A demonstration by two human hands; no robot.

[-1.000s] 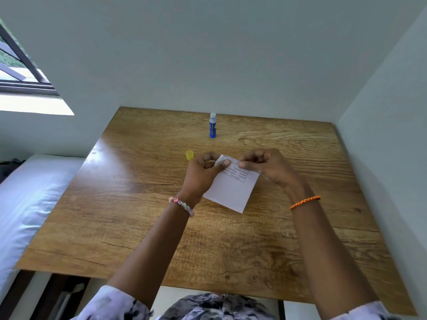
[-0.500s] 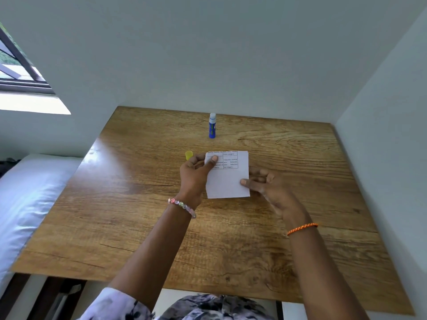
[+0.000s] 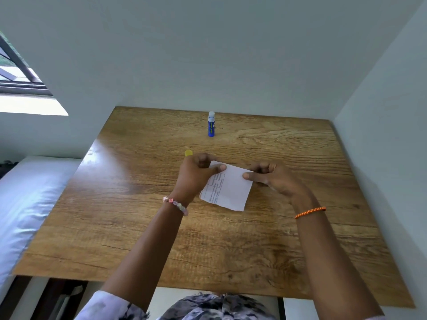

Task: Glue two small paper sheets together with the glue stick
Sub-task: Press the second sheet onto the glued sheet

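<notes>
A small white paper sheet (image 3: 232,191) with a printed table near its left edge is held tilted just above the wooden table (image 3: 138,227). My left hand (image 3: 196,175) pinches its upper left corner, and my right hand (image 3: 270,179) pinches its upper right edge. I cannot tell whether it is one sheet or two stacked. The blue glue stick (image 3: 211,124) stands upright and uncapped near the table's far edge, apart from both hands. Its yellow cap (image 3: 188,153) lies just beyond my left hand.
Walls close the table in at the back and on the right. A white bed (image 3: 25,199) lies along the left side, and a window (image 3: 18,72) is at the upper left.
The paper has turned in my hands: half a second ago it lay square with the table print at the top, now the print is at the left. My right hand rose to the upper right edge.
</notes>
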